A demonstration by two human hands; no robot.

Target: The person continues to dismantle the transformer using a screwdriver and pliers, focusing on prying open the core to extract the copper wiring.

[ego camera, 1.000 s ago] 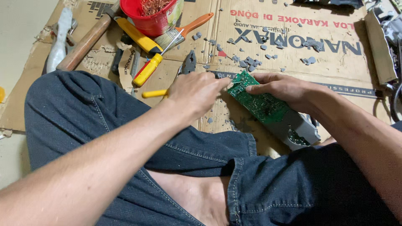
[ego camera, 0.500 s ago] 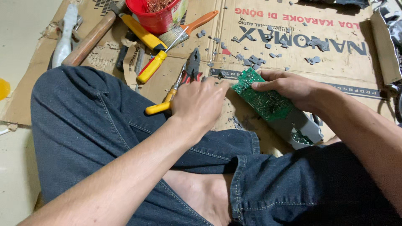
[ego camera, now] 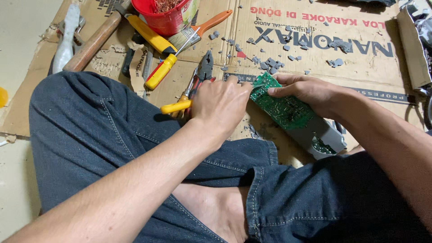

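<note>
My left hand (ego camera: pixel 219 104) is closed around a yellow-handled tool (ego camera: pixel 176 107), whose head is hidden behind my fingers at the near corner of a green circuit board (ego camera: pixel 281 105). My right hand (ego camera: pixel 310 92) grips the board's upper edge and holds it tilted over the cardboard (ego camera: pixel 360 63). The board's lower end still sits in a grey plastic housing (ego camera: pixel 321 137), just above my right knee. I sit cross-legged in dark jeans, and both forearms reach over my legs.
On the cardboard lie red-handled pliers (ego camera: pixel 203 69), a yellow-and-red screwdriver (ego camera: pixel 161 72), an orange-handled paintbrush (ego camera: pixel 202 28), a yellow-handled tool (ego camera: pixel 150 35), a wooden-handled hammer (ego camera: pixel 92 42) and several grey plastic fragments (ego camera: pixel 274 62). A red tub of copper wire (ego camera: pixel 166 13) stands behind them.
My left hand took up the yellow-handled tool from the cardboard and brought it to the board's corner. My right hand kept hold of the board.
</note>
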